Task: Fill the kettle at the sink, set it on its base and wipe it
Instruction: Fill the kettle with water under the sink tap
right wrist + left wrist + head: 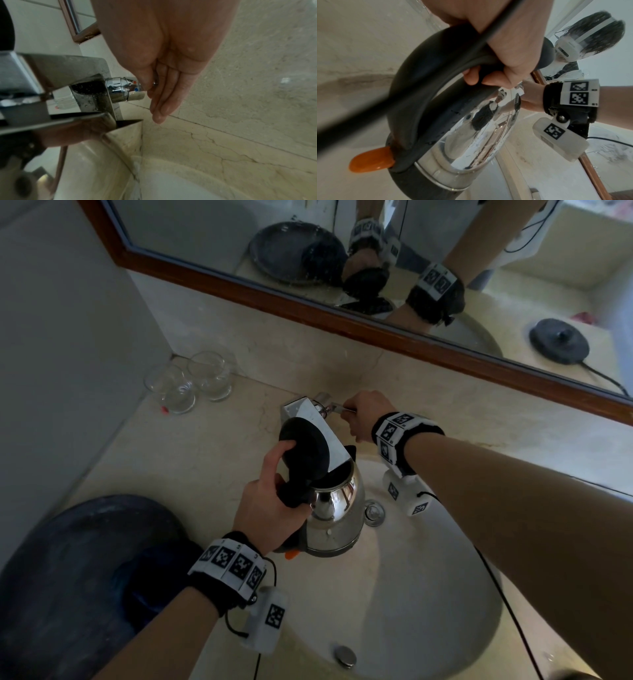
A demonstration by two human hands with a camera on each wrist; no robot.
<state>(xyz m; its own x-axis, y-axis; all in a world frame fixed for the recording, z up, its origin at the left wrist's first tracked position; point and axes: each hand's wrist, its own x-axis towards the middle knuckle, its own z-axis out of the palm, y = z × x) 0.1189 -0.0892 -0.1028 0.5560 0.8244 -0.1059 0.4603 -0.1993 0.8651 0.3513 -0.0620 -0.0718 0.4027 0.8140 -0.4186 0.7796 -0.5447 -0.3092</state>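
Observation:
A steel kettle (pixel 337 508) with a black handle and an orange switch (pixel 370 160) hangs over the sink basin (pixel 411 594). Its black lid (pixel 305 446) stands open, and the mouth sits right under the square chrome faucet spout (pixel 325 436). My left hand (pixel 270 501) grips the handle, fingers wrapped round it (pixel 496 65). My right hand (pixel 363 416) is at the faucet's right side and pinches its thin lever (pixel 337 407) between thumb and straight fingers (pixel 164 97). I cannot make out any stream of water. The black kettle base (pixel 559 340) shows only as a mirror reflection.
Two empty glasses (pixel 191 385) stand in the back left corner of the marble counter. A dark round tray (pixel 68 577) with a blue cloth (pixel 150 587) lies at the front left. A wood-framed mirror (pixel 376 330) runs along the back wall.

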